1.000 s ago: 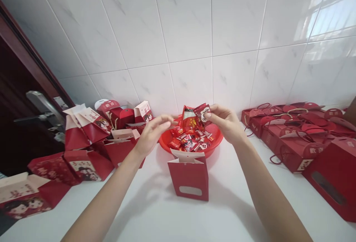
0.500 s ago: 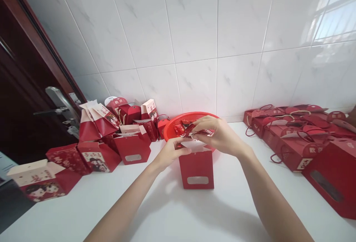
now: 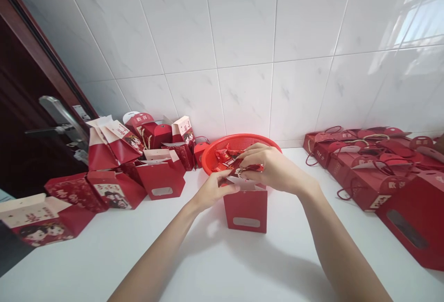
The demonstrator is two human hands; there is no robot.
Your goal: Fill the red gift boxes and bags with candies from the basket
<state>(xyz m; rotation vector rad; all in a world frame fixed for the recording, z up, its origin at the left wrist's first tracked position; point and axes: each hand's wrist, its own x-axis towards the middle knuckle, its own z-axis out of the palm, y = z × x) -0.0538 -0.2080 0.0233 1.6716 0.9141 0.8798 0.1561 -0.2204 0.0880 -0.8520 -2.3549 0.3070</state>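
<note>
A small red gift box with a pale oval window stands upright on the white table, its top flaps raised. My left hand is closed on the box's upper left edge, thumb on the near side. Above the opening, my right hand is closed with its fingers bent down around a dark red wrapped packet, mostly hidden by the fingers. Right behind the box stands an orange-red plastic basket with red wrapped sweets in it.
Several red and cream gift boxes stand open in a group on the left. Flat red boxes with cord handles lie on the right, beside a larger red box. A tiled wall rises behind; a door handle is far left.
The view has tilted and shifted slightly. My right hand has moved a little, and the packet's printed edge shows less. My left hand stays on the box.
</note>
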